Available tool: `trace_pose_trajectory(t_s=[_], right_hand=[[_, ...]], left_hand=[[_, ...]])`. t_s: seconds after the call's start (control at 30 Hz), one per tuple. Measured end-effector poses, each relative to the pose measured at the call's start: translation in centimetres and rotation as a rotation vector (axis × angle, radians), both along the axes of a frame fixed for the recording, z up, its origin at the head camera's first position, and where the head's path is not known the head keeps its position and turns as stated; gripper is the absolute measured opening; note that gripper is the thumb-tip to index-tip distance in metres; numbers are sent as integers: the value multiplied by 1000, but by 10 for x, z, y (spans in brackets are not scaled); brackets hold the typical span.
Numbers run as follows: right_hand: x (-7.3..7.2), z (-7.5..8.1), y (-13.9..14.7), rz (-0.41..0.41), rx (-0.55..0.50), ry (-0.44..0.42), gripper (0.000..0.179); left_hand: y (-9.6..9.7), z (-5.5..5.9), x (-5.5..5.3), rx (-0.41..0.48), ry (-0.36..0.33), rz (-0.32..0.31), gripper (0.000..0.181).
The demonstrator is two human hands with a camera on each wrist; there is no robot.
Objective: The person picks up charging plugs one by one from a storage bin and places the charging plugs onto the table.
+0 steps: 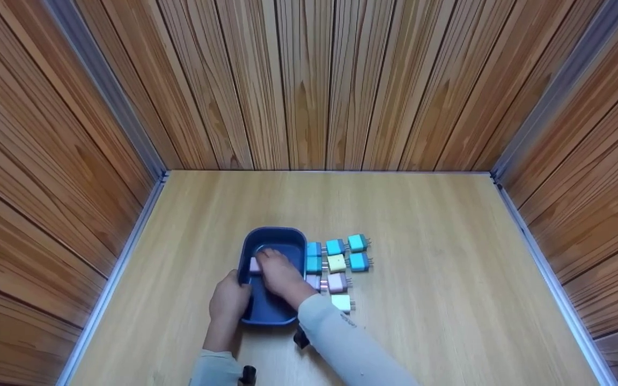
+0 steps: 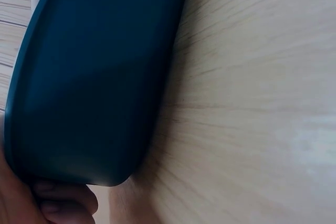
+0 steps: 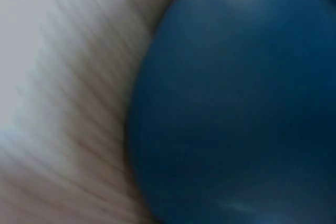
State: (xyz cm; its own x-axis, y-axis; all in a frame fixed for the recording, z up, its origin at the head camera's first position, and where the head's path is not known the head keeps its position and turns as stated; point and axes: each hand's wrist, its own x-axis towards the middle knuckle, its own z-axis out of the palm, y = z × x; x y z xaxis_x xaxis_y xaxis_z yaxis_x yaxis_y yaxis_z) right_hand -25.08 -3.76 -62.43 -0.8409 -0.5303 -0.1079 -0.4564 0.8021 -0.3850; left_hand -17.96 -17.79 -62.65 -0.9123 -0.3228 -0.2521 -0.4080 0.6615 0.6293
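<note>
A dark blue plastic tub (image 1: 267,312) stands on the wooden table, left of the middle. My left hand (image 1: 229,297) grips its left rim; in the left wrist view its curled fingers (image 2: 65,200) show at the end of the tub's wall (image 2: 94,87). Reaching over the right rim, my right hand (image 1: 281,274) is down inside the tub. A pink plug adapter (image 1: 255,265) lies there, just left of its fingers. What those fingertips touch or hold is hidden. Only the tub's outer wall (image 3: 231,108) and the table fill the blurred right wrist view.
Right of the tub lie several plug adapters with prongs pointing right: blue ones (image 1: 358,243), a yellow one (image 1: 336,263), a pink one (image 1: 337,282) and a white one (image 1: 341,303). Some stand close against the tub's right side. Wood-panelled walls (image 1: 309,86) enclose the table (image 1: 443,257).
</note>
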Motion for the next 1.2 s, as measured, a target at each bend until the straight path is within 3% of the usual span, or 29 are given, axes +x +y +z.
trace_pose_trajectory(t_s=[0.53,0.87,1.2], right_hand=[[8,12,9,-20,-130,78,44],[21,21,18,-37,-183,24,45],[29,23,32,-92,-257,-92,45]], left_hand=[[2,0,-2,-15,12,4,17],[1,0,0,6,-13,6,17],[0,-1,0,20,-30,9,25]])
